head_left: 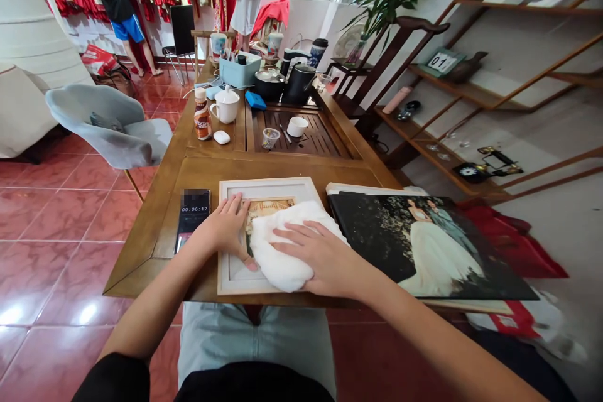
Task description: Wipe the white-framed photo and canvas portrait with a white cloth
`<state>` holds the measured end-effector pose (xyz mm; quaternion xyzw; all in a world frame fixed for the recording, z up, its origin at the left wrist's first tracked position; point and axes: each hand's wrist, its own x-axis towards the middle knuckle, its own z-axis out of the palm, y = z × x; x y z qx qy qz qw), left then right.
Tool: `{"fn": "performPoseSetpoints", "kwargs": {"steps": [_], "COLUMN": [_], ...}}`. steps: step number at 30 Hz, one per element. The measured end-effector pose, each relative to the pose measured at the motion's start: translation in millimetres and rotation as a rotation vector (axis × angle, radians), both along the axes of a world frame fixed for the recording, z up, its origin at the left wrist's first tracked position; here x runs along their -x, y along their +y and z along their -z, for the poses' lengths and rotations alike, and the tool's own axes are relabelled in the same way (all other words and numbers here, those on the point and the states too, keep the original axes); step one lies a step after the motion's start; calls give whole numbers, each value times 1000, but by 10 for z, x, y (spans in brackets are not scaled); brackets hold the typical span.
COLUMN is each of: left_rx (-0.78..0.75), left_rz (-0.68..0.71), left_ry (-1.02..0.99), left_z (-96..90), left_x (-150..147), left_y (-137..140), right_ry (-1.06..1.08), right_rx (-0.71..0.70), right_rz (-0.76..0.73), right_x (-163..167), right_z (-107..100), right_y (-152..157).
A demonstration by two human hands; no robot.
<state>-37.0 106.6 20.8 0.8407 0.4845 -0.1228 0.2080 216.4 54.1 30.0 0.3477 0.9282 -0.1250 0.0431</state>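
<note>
A light wooden picture frame lies flat near the table's front edge, with part of a picture showing inside. My left hand rests on the frame's left part, fingers spread and nothing held. My right hand holds a bunched white cloth against the frame, its fingers laid over the top. The cloth hides most of the picture; my right thumb is out of sight. To the left lies a phone with a running timer. A large wedding photo panel lies at the right, overhanging the table's front edge.
Farther back on the wooden table stand a drink bottle, a white lidded mug, a small cup and a black kettle. A grey chair is at left, shelves at right. Two people stand behind.
</note>
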Motion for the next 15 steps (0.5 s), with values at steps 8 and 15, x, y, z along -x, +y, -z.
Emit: {"fn": "performPoseSetpoints", "kwargs": {"steps": [8, 15], "left_rx": [-1, 8], "left_rz": [2, -9], "left_ry": [-38, -34], "left_z": [73, 42], "left_x": [44, 32], "left_y": [17, 9], "right_ry": [-44, -39], "right_rx": [-114, -15], "right_rz": [90, 58], "right_x": [174, 96], "right_z": [104, -15], "right_y": [389, 56]}}
